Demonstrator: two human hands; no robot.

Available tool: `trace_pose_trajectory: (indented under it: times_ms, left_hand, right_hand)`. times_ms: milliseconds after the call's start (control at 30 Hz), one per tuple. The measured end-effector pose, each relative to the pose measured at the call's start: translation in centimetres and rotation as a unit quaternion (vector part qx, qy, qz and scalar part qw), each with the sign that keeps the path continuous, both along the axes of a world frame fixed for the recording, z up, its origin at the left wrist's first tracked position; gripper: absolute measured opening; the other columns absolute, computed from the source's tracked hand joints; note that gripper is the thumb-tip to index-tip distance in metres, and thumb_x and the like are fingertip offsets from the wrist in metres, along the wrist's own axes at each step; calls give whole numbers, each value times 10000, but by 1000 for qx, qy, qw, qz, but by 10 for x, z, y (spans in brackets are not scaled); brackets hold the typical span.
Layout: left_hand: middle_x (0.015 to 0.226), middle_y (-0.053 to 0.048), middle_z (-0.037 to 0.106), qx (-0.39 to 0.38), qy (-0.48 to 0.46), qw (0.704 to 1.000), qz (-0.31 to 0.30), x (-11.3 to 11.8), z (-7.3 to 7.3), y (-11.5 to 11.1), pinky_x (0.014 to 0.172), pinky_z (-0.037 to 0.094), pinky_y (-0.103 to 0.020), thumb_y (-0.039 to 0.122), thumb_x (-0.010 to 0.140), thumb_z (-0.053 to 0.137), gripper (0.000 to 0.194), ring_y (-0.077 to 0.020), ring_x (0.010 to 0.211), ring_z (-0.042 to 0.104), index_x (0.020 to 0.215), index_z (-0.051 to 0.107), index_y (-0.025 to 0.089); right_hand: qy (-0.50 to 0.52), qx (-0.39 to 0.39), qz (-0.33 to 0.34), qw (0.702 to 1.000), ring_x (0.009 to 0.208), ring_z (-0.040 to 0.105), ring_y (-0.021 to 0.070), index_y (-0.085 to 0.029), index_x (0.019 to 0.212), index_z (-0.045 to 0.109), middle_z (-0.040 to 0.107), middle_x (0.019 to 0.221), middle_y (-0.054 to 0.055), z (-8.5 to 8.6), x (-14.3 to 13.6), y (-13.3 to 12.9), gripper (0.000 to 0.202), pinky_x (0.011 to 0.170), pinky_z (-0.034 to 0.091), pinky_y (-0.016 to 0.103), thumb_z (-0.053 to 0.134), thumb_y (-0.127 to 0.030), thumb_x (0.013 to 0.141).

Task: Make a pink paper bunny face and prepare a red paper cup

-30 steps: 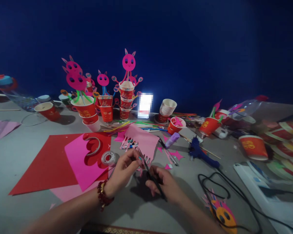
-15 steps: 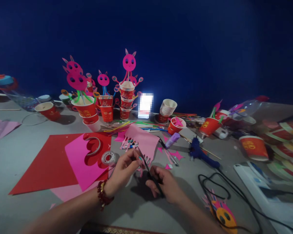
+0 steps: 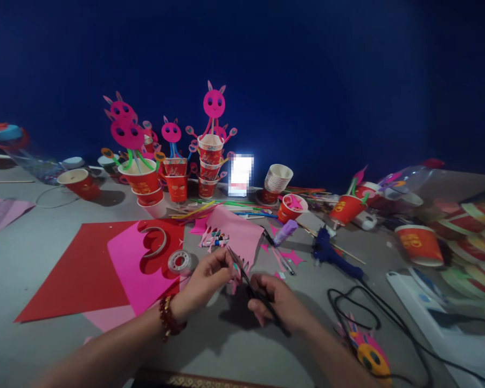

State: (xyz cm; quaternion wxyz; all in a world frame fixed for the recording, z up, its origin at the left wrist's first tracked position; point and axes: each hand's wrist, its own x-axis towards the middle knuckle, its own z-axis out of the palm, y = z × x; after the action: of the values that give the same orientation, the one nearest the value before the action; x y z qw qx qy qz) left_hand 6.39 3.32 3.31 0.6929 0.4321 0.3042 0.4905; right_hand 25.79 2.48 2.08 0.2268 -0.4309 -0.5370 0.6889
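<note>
left hand (image 3: 205,276): fingers pinching pink scrap (image 3: 234,283), likely to steady it beside scissors (image 3: 248,282) | right hand (image 3: 278,302): fingers curled round scissors, likely for control | scrap: between hands, over table (image 3: 210,350)

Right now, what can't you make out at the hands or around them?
All in the head view:
- Scissors grip: mostly covered by the right hand.
- Pink piece at the left hand: too small, partly behind fingers; outline unclear.
- Bright rectangle: pixelation hides its content.
- Coloured pile: blurred, cut off by the right edge.
</note>
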Motion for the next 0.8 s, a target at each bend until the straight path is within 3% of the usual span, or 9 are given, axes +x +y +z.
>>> trace_pose_trajectory:
  times_ms: [300,800]
  left_hand:
    - [739,-8,607,-26,-7,999,-33,-1,5,1,602,487,-260,324,782,769,258,-135,626,602,728,572,167]
    - [766,-19,618,-27,2,999,-27,-1,6,2,590,487,-263,315,764,775,252,-136,621,608,705,585,160]
  right_hand:
    - [-19,-5,11,1000,425,471,58,-227,700,388,422,555,-121,6,6,4,573,434,324,188,829,-585,623]
    - [-30,0,9,1000,423,432,54,-217,673,417,478,508,-111,9,4,5,640,430,305,193,824,-698,558]
